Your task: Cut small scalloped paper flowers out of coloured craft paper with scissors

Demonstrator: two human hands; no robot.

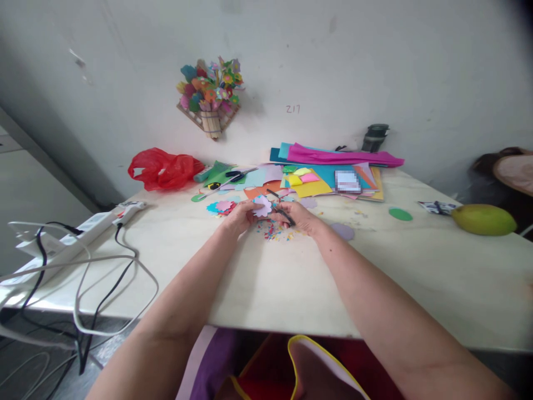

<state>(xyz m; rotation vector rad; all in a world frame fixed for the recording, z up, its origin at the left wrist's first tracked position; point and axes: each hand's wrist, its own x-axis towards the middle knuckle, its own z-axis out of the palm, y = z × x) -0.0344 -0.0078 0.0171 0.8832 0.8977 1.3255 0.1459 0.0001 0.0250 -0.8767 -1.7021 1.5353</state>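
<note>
My left hand (241,216) pinches a lilac paper flower (262,206) with a scalloped edge. Fingers of my right hand (297,215) are wrapped round the dark handles of a pair of scissors (285,215), right beside the flower. Below both hands, small coloured paper scraps (275,231) are scattered on the table. Cut paper flowers in blue and pink (220,208) lie just left of my left hand. A lilac paper oval (342,231) rests to the right of my right wrist.
Coloured paper sheets (312,188), a phone (347,181) and a red plastic bag (164,169) lie along the back of the table (266,289). A power strip (62,250) with loose cables is at left. At right sit a green oval (400,214) and a yellow-green fruit (483,219).
</note>
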